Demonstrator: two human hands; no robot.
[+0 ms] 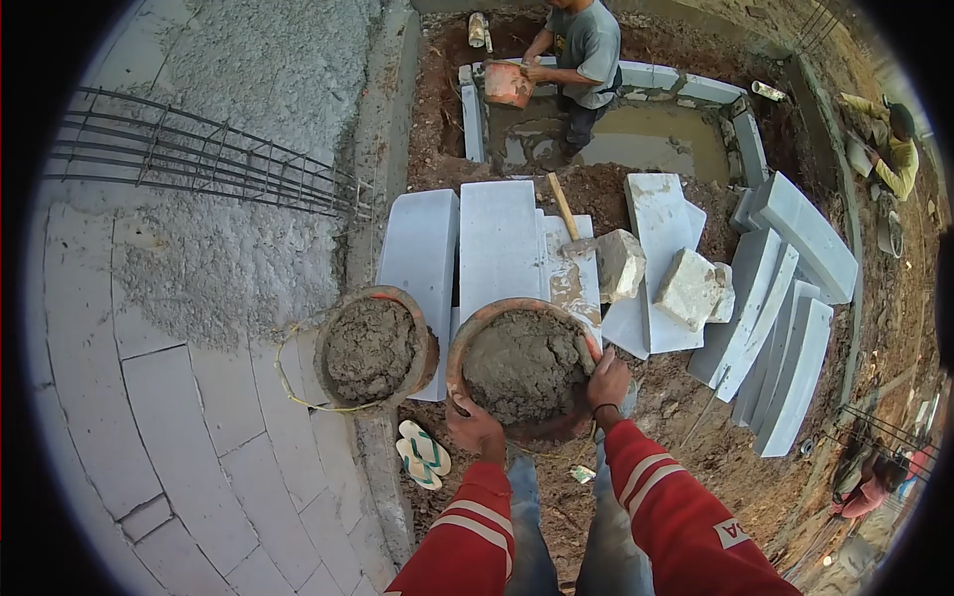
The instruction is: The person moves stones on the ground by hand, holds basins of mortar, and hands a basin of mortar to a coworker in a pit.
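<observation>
Just below centre, wet grey mortar (522,368), lumpy and matt, fills a rough, mortar-crusted bucket (459,382), with smooth, matt pale blocks (810,238) towards three o'clock, ribbed metal bars (214,154) at ten, and a red cloth sleeve (467,526) at six.

I note red sleeves (686,507) w/ white stripes; mortar (524,366) dk grey in brownish-orange bucket (467,333). Blocks (497,243) pale bluish-white; sandals (423,454) white w/ green straps. Co-worker's shirt (586,42) grey, mallet handle (562,206) yellowish.
</observation>
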